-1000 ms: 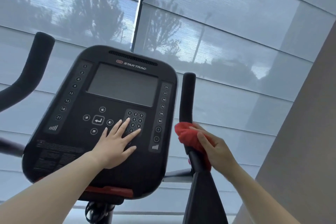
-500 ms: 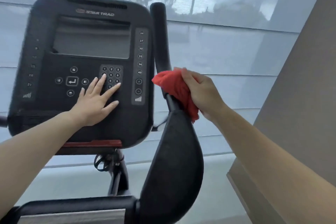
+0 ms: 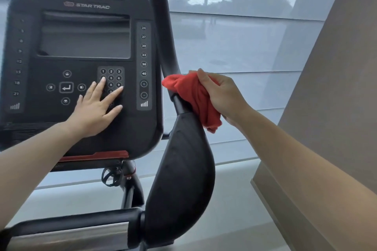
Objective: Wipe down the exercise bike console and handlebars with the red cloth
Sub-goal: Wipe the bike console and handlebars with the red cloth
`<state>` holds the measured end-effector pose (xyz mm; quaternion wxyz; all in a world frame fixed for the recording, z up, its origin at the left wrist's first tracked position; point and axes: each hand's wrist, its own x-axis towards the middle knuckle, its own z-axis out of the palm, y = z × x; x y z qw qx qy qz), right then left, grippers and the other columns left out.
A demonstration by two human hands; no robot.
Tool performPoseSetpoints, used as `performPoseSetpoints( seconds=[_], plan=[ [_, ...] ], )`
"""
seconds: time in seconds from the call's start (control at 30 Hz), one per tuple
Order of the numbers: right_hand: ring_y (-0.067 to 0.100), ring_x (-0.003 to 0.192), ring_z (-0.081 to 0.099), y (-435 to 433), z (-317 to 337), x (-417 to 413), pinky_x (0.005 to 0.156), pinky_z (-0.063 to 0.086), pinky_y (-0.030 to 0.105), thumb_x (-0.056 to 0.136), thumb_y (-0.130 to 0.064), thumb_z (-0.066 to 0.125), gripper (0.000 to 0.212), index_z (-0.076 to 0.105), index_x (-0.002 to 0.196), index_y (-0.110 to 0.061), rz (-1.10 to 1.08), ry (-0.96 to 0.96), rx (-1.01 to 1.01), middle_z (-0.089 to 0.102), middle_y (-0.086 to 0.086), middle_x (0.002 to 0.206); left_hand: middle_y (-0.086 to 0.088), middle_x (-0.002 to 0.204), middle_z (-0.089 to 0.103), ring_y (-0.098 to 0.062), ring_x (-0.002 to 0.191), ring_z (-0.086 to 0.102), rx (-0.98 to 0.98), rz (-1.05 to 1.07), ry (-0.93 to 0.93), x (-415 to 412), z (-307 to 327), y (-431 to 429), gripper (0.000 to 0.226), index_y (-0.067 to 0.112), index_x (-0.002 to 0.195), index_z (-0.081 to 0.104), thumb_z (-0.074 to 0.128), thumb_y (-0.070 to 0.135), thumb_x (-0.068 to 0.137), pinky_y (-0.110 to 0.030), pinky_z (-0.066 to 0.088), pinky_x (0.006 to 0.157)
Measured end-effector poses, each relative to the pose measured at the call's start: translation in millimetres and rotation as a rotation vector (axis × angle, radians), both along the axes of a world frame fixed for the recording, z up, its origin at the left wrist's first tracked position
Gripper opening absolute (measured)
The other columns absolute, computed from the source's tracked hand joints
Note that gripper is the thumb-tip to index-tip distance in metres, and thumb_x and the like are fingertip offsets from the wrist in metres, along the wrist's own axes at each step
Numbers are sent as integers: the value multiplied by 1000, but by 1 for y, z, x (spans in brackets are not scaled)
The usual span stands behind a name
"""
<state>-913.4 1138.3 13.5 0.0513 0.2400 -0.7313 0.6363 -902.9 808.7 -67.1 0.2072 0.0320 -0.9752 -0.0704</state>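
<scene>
Red cloth (image 3: 193,96) sits bunched in the right hand (image 3: 222,96), fingers curled tight over its far side and thumb on top, so most of the fabric spills out toward the left and hangs below the palm. The wad presses against the right handlebar (image 3: 163,32) just where the upright grip meets the wider black pad (image 3: 181,169) below it. The left hand (image 3: 95,108) lies flat on the console (image 3: 81,63), fingers spread wide and holding nothing, fingertips (image 3: 103,80) resting on the number keypad (image 3: 111,80), beneath the dark screen (image 3: 85,36). Behind, a shaded window (image 3: 234,36) fills the view, with a beige wall (image 3: 336,87) to the right.
</scene>
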Motion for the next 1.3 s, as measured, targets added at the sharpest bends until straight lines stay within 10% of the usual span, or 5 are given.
performPoseSetpoints(
  seconds=[0.3,0.63,1.07,1.2,1.3],
  plan=[
    [29,93,67,-2,52,-41,90,51,47,91,-43,55,28,72,90,-22,-75,-14,-94,72,9,95,0,159,1,-19,145,0,41,-57,-58,3,32,6,55,41,147,17,37,45,96,-36,5,118],
    [18,86,65,-48,107,-132,84,51,33,93,-46,47,34,65,74,-25,-165,189,-107,66,-6,78,10,157,-11,-9,144,-8,26,94,-124,-12,57,28,57,45,146,7,33,51,96,-43,14,117],
    [11,49,53,-70,78,-152,60,46,24,96,-52,27,58,68,85,-12,731,85,-190,56,2,58,27,151,-15,4,139,-15,218,278,63,-33,39,61,49,64,134,3,30,52,96,-27,0,116],
    [0,101,60,-79,64,-158,94,47,27,101,-35,29,42,35,142,-30,773,173,-234,62,-4,117,29,150,-17,7,137,-19,174,295,77,-32,33,63,50,64,134,0,29,53,95,-24,-2,115],
    [-3,137,24,-87,57,-144,116,20,29,93,-42,32,54,22,145,-32,694,270,-282,25,-14,152,30,149,-19,9,135,-21,130,315,76,-29,29,64,52,62,136,-2,28,54,94,-21,-3,114]
  ],
)
